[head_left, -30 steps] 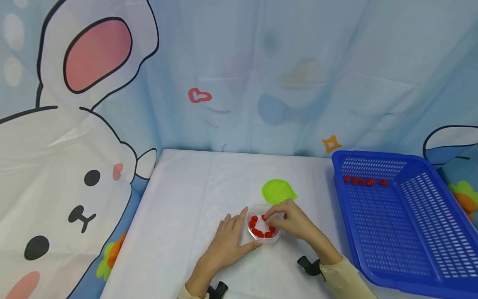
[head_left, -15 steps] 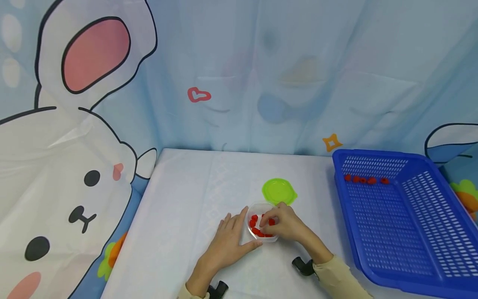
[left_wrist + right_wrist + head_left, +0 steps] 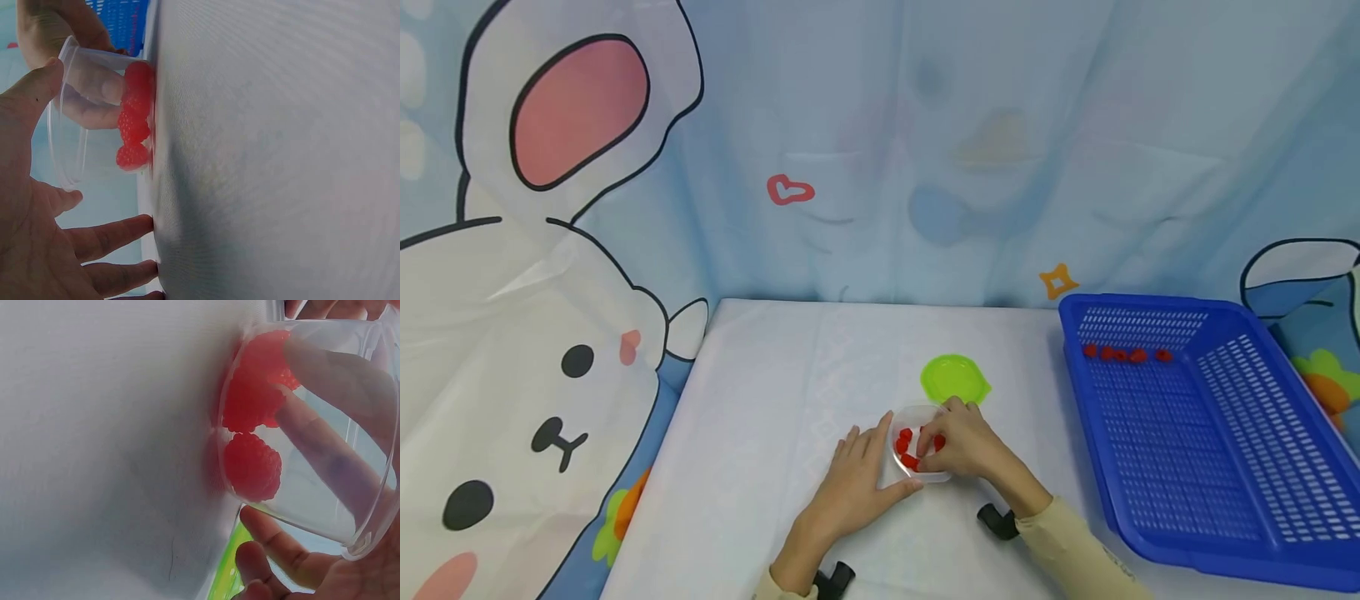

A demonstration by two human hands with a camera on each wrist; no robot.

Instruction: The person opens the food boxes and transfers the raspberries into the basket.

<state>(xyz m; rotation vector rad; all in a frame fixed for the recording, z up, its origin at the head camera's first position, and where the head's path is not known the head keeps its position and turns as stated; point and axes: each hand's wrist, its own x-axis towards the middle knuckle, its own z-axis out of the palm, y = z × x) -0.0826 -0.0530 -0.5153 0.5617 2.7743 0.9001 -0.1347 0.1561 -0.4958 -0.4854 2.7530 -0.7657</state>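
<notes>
A clear plastic tub (image 3: 916, 412) stands upright on the white table, with several red raspberries (image 3: 132, 125) on its bottom. My left hand (image 3: 853, 483) lies at its left side, thumb and index finger spread and touching the rim, the other fingers straight with tips on the cloth. My right hand (image 3: 966, 442) reaches over the rim from the right. Its thumb and index finger are inside the tub and pinch a raspberry (image 3: 253, 403) low down among the others. The hand hides part of the fruit in the head view.
Just behind the tub lies a bright green lid (image 3: 955, 379). A large blue plastic basket (image 3: 1150, 302) stands at the right, with a row of several raspberries (image 3: 1138, 356) along its far end. A printed blue curtain (image 3: 865, 242) hangs behind the table.
My right hand has moved from the far side of the tub inward and toward its near side, fingers now lower among the raspberries. The left hand stays at the rim.
</notes>
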